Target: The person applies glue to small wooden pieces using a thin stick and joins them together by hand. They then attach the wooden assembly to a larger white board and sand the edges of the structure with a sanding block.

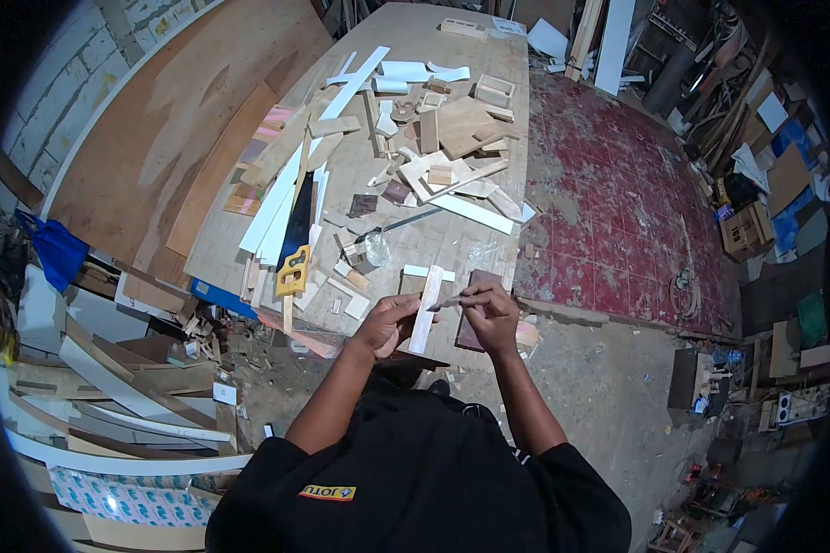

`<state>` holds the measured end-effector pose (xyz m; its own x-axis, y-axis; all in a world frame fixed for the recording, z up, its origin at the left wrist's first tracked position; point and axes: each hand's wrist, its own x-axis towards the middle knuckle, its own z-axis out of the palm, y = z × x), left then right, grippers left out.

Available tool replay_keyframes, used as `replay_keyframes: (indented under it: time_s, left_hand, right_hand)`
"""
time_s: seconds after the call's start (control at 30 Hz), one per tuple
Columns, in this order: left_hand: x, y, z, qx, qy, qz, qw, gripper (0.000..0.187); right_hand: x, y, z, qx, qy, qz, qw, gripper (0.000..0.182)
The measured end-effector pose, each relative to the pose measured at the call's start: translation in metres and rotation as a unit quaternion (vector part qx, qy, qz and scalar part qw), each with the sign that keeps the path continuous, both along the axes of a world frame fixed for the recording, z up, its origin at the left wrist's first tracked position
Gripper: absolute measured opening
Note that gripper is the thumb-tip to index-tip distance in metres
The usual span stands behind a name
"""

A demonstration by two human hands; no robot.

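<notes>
My left hand (390, 324) grips a short pale wood strip (425, 309) near the front edge of the workbench. The strip stands nearly lengthwise to me. My right hand (492, 316) pinches a thin dark tool (448, 302), too small to name, whose tip meets or nearly meets the strip's right side. Under my right hand lies a dark brown board (485, 281). Just beyond the strip is a white-edged piece (444, 275), partly hidden by it.
A hand saw (295, 240) with a yellow handle lies at the bench's left. Wood offcuts (461, 129) and white strips pile up on the workbench (489, 55). A clear plastic cup or bag (373, 249) sits nearby. Large plywood sheets (175, 120) lean at left; red tiled floor (609, 203) lies right.
</notes>
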<state>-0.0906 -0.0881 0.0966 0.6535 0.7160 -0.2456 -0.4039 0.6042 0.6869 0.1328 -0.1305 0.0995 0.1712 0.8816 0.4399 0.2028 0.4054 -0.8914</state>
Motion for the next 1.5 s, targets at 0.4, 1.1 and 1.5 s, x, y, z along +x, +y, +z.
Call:
replay_keyframes:
  time_s: [0.4,1.1,1.5]
  left_hand:
    - [0.006,0.000,0.011,-0.032,-0.006,-0.004,0.999,0.036]
    - [0.014,0.008,-0.010,-0.002,-0.038,0.073,0.997,0.034]
    - [0.004,0.013,-0.015,0.001,-0.033,0.101,0.994,0.033]
  right_hand:
    - [-0.004,-0.010,-0.006,-0.022,0.050,0.019,0.998,0.011]
    - [-0.020,-0.012,0.005,-0.050,-0.075,-0.072,0.993,0.009]
    - [-0.022,-0.023,0.014,-0.025,-0.131,-0.023,0.991,0.017]
